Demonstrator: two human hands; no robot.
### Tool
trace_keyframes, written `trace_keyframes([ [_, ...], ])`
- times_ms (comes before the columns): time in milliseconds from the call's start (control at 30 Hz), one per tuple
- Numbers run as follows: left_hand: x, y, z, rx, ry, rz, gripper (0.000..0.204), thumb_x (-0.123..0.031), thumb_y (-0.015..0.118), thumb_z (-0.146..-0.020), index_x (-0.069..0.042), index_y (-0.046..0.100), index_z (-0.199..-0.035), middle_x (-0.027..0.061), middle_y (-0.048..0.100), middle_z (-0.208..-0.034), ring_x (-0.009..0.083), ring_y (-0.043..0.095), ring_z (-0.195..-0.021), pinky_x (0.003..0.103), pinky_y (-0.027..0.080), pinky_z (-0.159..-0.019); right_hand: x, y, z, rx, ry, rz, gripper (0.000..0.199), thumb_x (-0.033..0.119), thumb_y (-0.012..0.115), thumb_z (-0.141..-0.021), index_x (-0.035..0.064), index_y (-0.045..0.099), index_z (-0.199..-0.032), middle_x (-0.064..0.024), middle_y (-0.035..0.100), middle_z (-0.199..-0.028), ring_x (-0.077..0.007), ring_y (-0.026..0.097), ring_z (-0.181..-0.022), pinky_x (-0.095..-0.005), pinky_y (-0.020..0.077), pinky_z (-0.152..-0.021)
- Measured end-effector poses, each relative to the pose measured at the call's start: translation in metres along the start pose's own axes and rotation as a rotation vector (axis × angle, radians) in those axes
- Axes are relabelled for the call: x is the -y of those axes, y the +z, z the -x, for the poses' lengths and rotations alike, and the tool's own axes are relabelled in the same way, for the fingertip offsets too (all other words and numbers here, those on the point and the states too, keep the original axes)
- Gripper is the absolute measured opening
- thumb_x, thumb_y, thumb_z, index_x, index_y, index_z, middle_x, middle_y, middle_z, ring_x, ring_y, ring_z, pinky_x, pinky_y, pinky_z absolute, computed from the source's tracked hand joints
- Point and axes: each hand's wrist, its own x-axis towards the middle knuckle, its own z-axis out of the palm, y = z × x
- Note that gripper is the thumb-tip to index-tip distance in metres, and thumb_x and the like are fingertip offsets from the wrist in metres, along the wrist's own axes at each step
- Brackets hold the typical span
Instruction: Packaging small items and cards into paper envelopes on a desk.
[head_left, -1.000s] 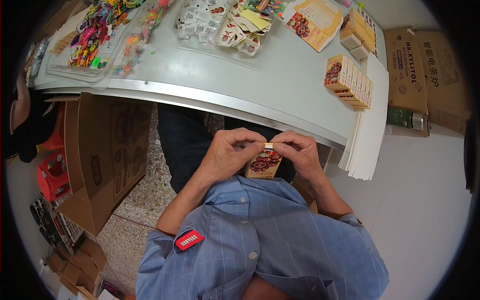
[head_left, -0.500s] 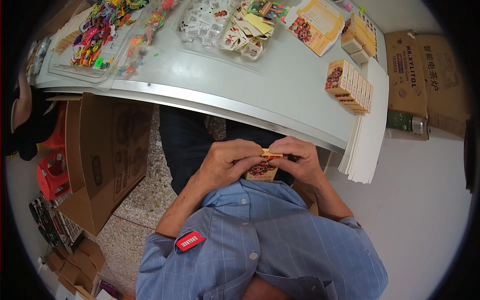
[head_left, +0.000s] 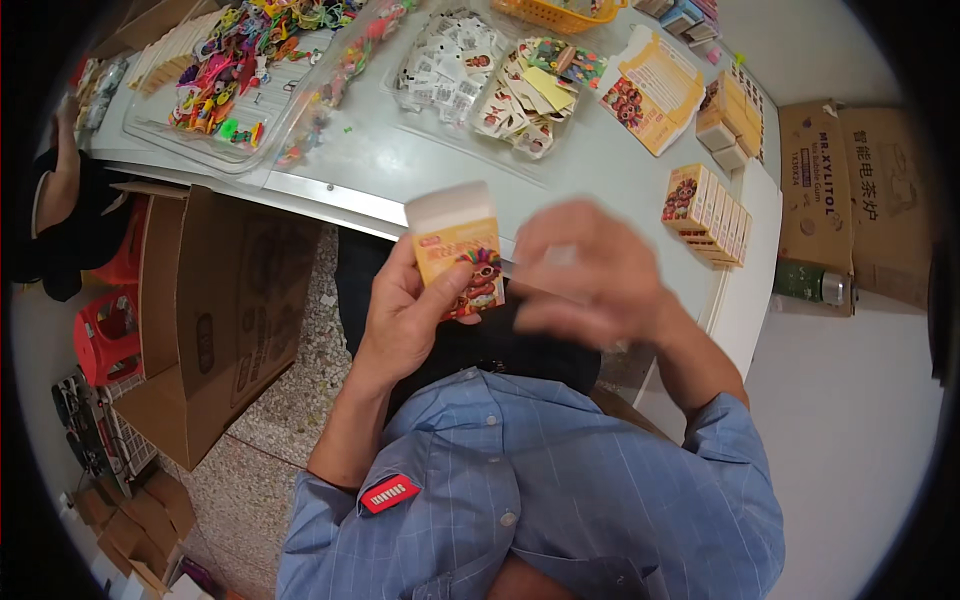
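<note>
My left hand [head_left: 405, 315] holds a small yellow-orange carton [head_left: 458, 250] upright, its white top flap standing open. My right hand [head_left: 585, 275] hovers just right of the carton, blurred by motion, fingers loosely curled; something small and pale may sit between its fingers, but I cannot make it out. Both hands are raised in front of my chest, near the front edge of the grey table [head_left: 400, 165].
A row of finished cartons [head_left: 708, 210] stands at the table's right. Clear trays hold colourful toys [head_left: 235, 70] and small packets [head_left: 450, 55]. Flat printed cards [head_left: 655, 85] lie further back. An open cardboard box [head_left: 210, 310] stands on the floor at left; more boxes [head_left: 850, 190] at right.
Both hands were together low at the carton's top. Now the left hand has lifted the carton with its flap open, and the right hand has come off it, moving to the right.
</note>
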Motion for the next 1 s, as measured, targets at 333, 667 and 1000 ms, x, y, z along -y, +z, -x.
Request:
trace_keyframes([
  [333, 0.003, -0.005, -0.022, -0.016, 0.145, -0.177, 0.035, -0.009, 0.068, -0.097, 0.004, 0.056, -0.127, 0.0085, 0.068, -0.111, 0.0111, 0.065, -0.095, 0.025, 0.055, -0.079, -0.151, -0.068, -0.102, -0.344, 0.188, 0.047, 0.037, 0.028, 0.071, -0.091, 0.0026, 0.068, -0.117, -0.0112, 0.072, -0.092, -0.0200, 0.066, -0.086, -0.0331, 0.0520, -0.077],
  [667, 0.007, -0.016, -0.022, -0.191, 0.143, -0.083, 0.034, -0.008, 0.067, -0.097, 0.005, 0.056, -0.127, 0.0136, 0.069, -0.113, 0.0150, 0.069, -0.097, 0.026, 0.058, -0.078, -0.157, -0.100, -0.075, -0.177, 0.786, 0.717, 0.061, 0.040, 0.077, -0.086, -0.0040, 0.060, -0.125, -0.0118, 0.070, -0.088, -0.0184, 0.066, -0.080, -0.0322, 0.0529, -0.073],
  [1000, 0.002, -0.010, -0.027, -0.151, 0.219, -0.118, 0.037, -0.003, 0.069, -0.094, 0.007, 0.054, -0.127, 0.0146, 0.070, -0.110, 0.0159, 0.070, -0.096, 0.028, 0.060, -0.079, -0.151, -0.060, -0.017, -0.600, 0.763, 0.093, 0.053, 0.012, 0.077, -0.087, -0.0090, 0.053, -0.129, -0.0060, 0.067, -0.081, -0.0098, 0.063, -0.074, -0.0229, 0.0510, -0.069],
])
